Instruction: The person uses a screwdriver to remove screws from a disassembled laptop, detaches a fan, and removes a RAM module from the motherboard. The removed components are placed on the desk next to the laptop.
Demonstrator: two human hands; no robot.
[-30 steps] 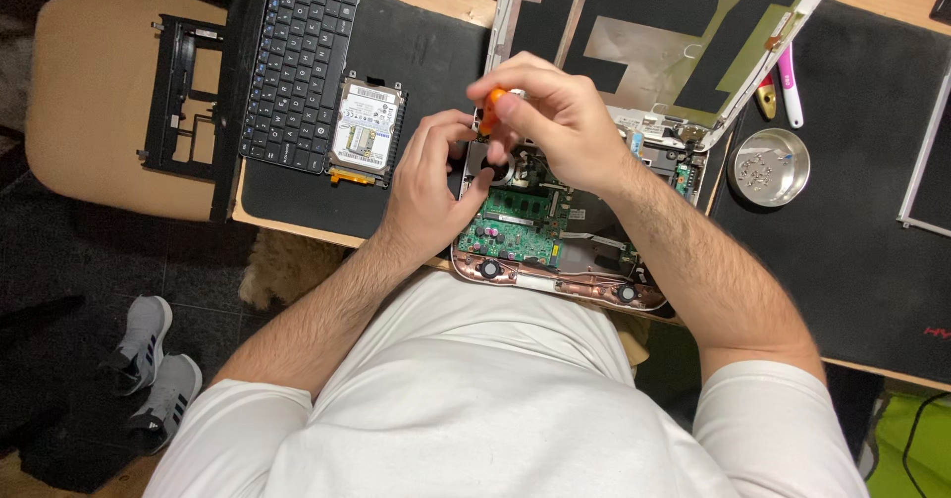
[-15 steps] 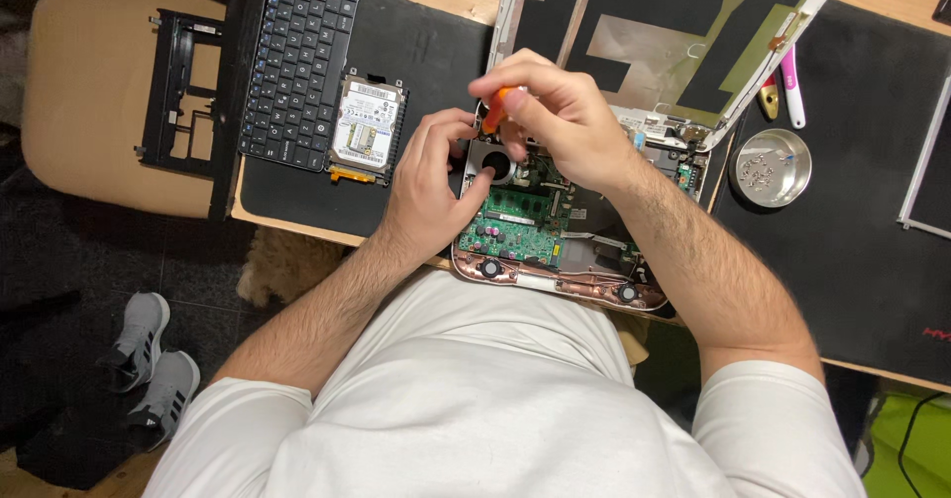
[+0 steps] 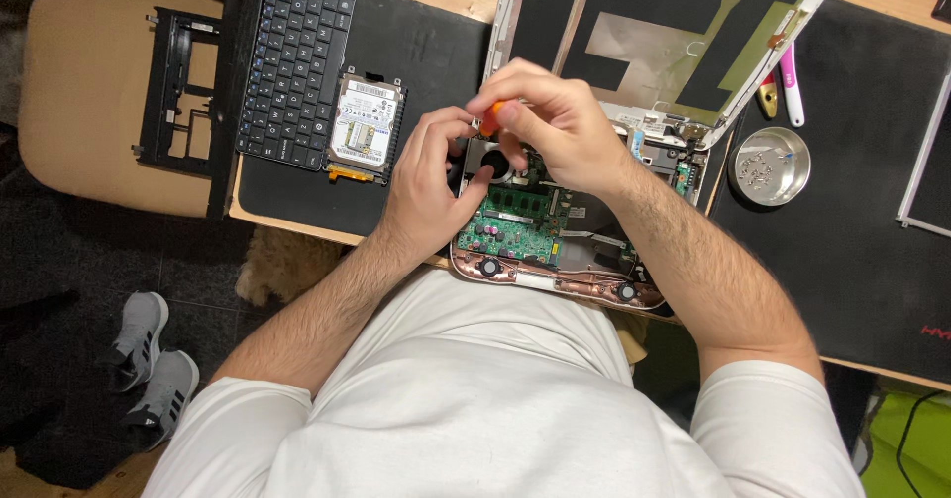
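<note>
A hard drive [image 3: 366, 124] is lying flat on the black mat [image 3: 436, 42], just right of the detached keyboard [image 3: 297, 52]; its top is carrying a white rectangular label with small dark print, and an orange tab is sticking out at its lower edge. A grey lid panel [image 3: 674, 32] with black and olive patches is lying above the hands. A round metal dish [image 3: 771, 166] holding small screws is sitting to the right, near a pink pen [image 3: 791, 87] and a yellow tool [image 3: 768, 97]. A black plastic frame [image 3: 178, 92] is resting on the tan chair seat [image 3: 69, 102] at far left. Compared with half a second ago, both hands are sitting in nearly the same spot over the board; the screwdriver's orange handle is showing a little less between the fingers. The right hand [image 3: 555, 126] is curling closed around the screwdriver [image 3: 491, 116], fingertips pinching the handle, tip pointing down at the fan area of the laptop base [image 3: 535, 230]. The left hand [image 3: 428, 186] is half closed, fingers bent and touching the base beside the screwdriver tip; whether it is pinching anything I cannot tell. The base, green circuit board exposed, is lying at the desk's near edge.
</note>
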